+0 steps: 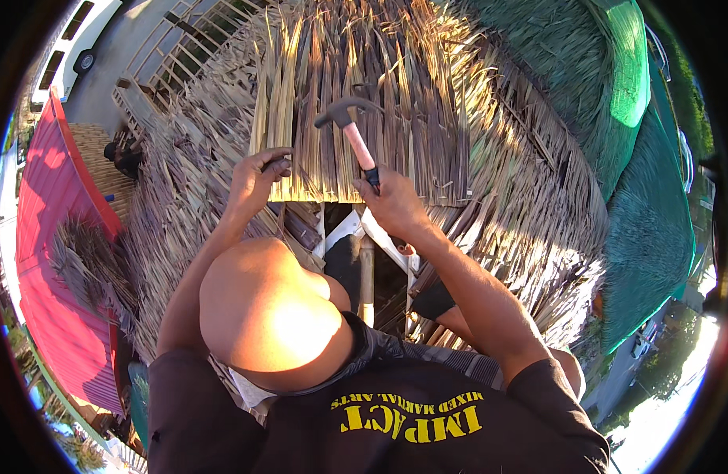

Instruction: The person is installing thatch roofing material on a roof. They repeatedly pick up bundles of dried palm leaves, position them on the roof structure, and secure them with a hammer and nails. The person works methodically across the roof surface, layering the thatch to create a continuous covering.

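Observation:
My right hand (pixel 391 201) grips a claw hammer (pixel 357 146) by its handle, which is pink with a black end. The hammer's dark head is raised over a panel of dried palm thatch (pixel 427 170). My left hand (pixel 259 178) is at the panel's lower left edge. Its fingers are curled with the tips close to the thumb, and whatever is between them is too small or hidden to make out. Below the panel's straight lower edge is a gap in the roof, where a bamboo pole (pixel 367 284) and white framing (pixel 377 233) show.
Older, ragged thatch (pixel 530 229) slopes away on both sides. A red metal roof (pixel 60 261) lies to the left, and green-covered thatch (pixel 648 229) to the right. Another person (pixel 127 160) is lower down at the far left, near a wooden railing (pixel 194 51). My bent knee (pixel 261 316) rises in front.

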Demonstrator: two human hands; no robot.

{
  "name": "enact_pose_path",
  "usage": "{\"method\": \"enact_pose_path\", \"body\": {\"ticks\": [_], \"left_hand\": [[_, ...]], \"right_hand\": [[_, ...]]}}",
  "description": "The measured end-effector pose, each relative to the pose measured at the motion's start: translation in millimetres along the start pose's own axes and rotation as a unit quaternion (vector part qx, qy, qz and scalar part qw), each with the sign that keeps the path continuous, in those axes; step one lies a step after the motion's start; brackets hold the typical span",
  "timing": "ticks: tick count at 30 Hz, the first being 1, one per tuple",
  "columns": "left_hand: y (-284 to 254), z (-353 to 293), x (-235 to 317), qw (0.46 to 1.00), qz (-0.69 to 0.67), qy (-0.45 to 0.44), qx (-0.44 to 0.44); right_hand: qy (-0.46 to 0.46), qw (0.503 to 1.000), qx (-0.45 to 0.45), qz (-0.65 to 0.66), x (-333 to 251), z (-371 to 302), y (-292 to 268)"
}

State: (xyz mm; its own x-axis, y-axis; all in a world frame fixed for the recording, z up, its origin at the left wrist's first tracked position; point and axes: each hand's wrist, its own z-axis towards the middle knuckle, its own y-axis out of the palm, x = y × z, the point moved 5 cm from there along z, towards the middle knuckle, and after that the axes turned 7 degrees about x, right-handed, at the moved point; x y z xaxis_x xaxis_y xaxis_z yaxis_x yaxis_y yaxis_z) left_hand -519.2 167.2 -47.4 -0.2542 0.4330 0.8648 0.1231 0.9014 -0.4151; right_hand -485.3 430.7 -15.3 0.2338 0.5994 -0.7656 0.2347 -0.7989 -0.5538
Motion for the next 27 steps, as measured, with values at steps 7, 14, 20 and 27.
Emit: {"method": "enact_pose_path", "body": {"ticks": [7, 14, 20, 27], "left_hand": [[41, -90, -149, 0.873, -0.328, -0.287, 0.221], [33, -11, -166, 0.958, 0.035, -0.121, 0.258], [62, -49, -222, 0.888, -0.257, -0.219, 0.312], [50, -56, -191, 0.913, -0.127, -0.199, 0.334]], "right_hand": [[0.049, 0.99, -0.084, -0.099, 102, -28, 71], [0.033, 0.989, -0.092, -0.108, 111, -11, 70], [-0.014, 0.979, -0.128, -0.157, 120, -16, 87], [-0.052, 0.979, -0.127, -0.153, 116, -21, 106]]}}
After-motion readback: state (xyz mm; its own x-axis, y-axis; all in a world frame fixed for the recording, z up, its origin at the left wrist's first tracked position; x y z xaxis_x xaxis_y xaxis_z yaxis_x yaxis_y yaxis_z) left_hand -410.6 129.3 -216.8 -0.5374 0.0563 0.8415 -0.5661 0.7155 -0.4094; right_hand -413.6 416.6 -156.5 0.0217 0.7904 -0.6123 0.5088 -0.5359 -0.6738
